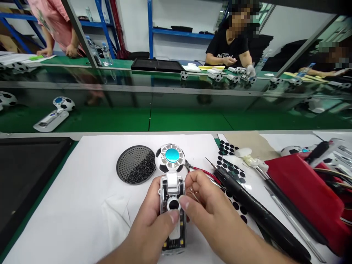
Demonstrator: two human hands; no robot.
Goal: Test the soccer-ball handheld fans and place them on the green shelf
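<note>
Left hand: gripping one clear casing
Right hand: gripping that casing
Beyond hands: one football-patterned disc, one mesh disc
Right of hands: one soldering iron

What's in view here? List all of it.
clear plastic housing: 1, clear with white parts, between the hands
football-patterned cover: 1, black, white and teal, above the housing
round mesh grille: 1, dark grey, left of the cover
pliers: 1, red handles, right of the cover
soldering iron: 1, black, right of the hands
dot sheet: 1, black dots, beside the iron
case: 1, red, far right
tray: 1, black, far left
co-workers: at least 2, across the bench
left hand: 1, on the housing
right hand: 1, on the housing
</note>
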